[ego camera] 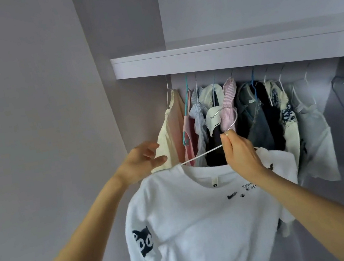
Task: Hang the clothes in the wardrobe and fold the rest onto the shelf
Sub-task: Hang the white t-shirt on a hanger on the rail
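T-shirt [193,222], white, one item, hangs nearest the camera on one white wire hanger [202,153]. Right hand [239,152] pinches the hanger at the hook base; the hook [229,116] points up and away toward the rail, which is hidden behind the shelf [233,54]. Left hand [142,161], fingers loosely spread, touches the cream garment [173,134] at the row's left end. The hanger's long axis runs left-right. Roughly nine hung garments are visible; exact count uncertain.
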